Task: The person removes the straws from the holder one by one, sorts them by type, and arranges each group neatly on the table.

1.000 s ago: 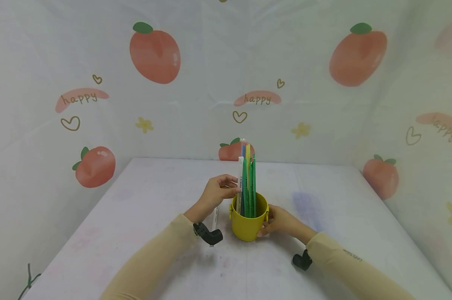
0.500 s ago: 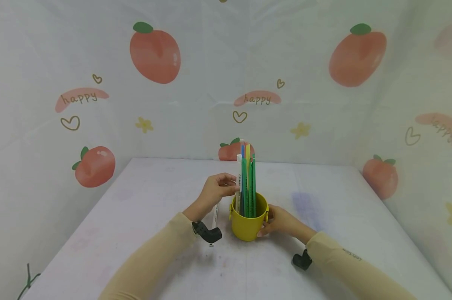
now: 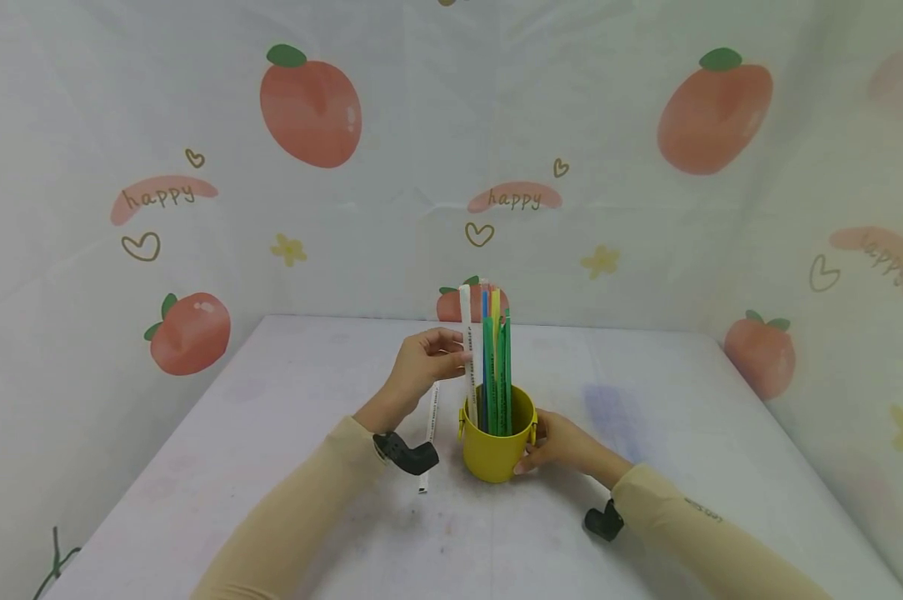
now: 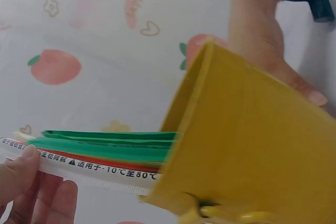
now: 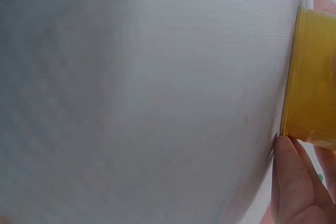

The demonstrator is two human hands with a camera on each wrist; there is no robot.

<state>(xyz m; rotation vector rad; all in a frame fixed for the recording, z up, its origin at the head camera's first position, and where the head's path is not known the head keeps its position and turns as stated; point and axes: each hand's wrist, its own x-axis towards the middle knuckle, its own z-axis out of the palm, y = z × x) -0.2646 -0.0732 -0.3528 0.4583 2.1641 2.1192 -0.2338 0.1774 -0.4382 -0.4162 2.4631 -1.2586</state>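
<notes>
My left hand (image 3: 421, 367) pinches a white paper-wrapped straw (image 3: 466, 321) near its middle. That straw leans slightly left, its lower end inside the yellow bucket (image 3: 489, 460). In the left wrist view, black printing runs along the white wrapper (image 4: 94, 167), with the thumb pressed on it. Several green straws (image 3: 506, 375), a yellow one (image 3: 496, 302) and a blue one (image 3: 485, 304) stand in the bucket beside it. My right hand (image 3: 564, 442) grips the bucket's right side, thumb at the front near the base. Its fingers behind the bucket are partly hidden.
Another white wrapped straw (image 3: 432, 417) lies on the table left of the bucket, partly covered by the left wrist camera (image 3: 414, 457). A printed cloth (image 3: 391, 167) hangs behind the table (image 3: 309, 375). A purple stain (image 3: 612, 417) marks the tabletop at right.
My left hand has risen and shifted a little left, drawing the white straw up and away from the bunch. More of the straw on the table shows. My right hand and the bucket have stayed put.
</notes>
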